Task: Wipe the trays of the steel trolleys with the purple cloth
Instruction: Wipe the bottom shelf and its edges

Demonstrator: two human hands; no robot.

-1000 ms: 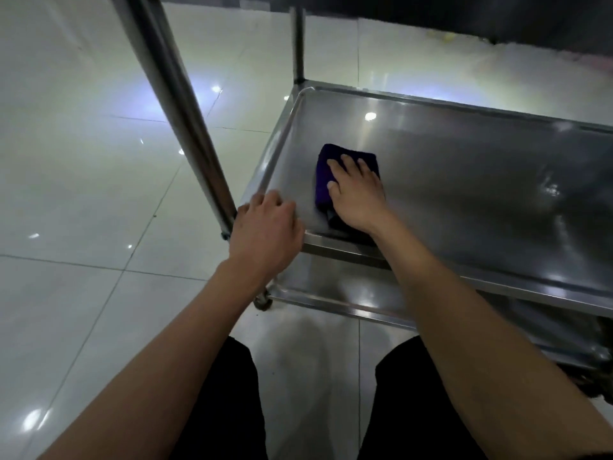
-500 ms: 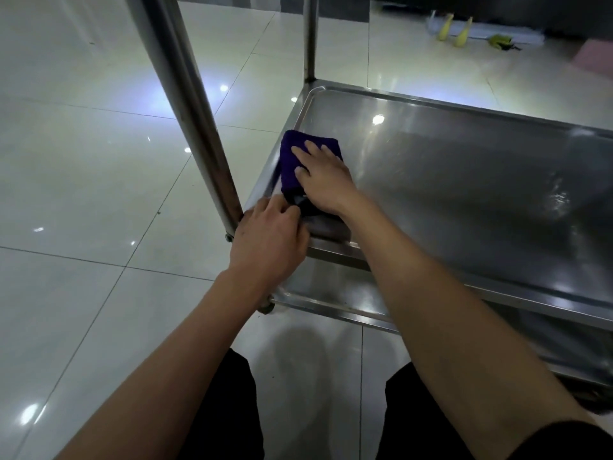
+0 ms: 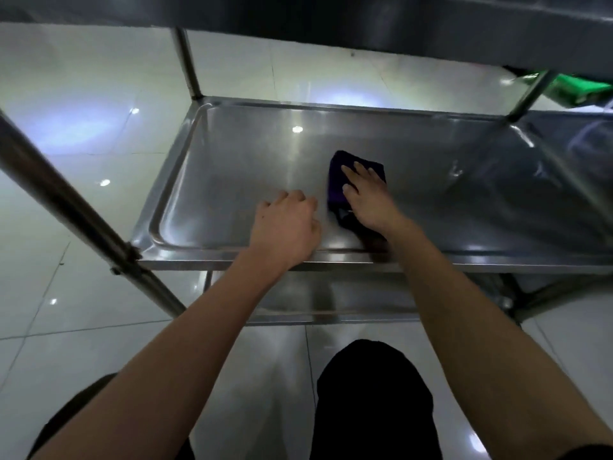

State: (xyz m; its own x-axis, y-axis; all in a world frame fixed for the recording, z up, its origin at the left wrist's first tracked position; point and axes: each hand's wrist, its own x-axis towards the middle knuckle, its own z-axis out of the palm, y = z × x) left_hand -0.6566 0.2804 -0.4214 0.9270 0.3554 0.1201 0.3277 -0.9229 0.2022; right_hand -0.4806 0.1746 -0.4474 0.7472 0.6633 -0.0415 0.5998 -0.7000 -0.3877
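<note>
The steel trolley's middle tray (image 3: 232, 167) spreads across the view, shiny and bare on its left half. A folded purple cloth (image 3: 338, 180) lies flat on it near the front middle. My right hand (image 3: 368, 200) presses down on the cloth with its fingers straight and spread. Just left of the cloth, my left hand (image 3: 287, 224) rests on the tray by the front rim, its fingers loosely curled and holding nothing.
A thick steel post (image 3: 66, 207) slants past on the left and thinner posts (image 3: 187, 64) stand at the back corners. An upper tray (image 3: 331, 14) hangs overhead, a lower tray (image 3: 331, 300) sits beneath. Something green (image 3: 577, 88) lies at the far right. White floor tiles surround the trolley.
My right hand has slid the cloth rightward from the tray's front left corner toward the middle. My left hand left the corner rim and moved right too. The view dropped lower under the upper tray.
</note>
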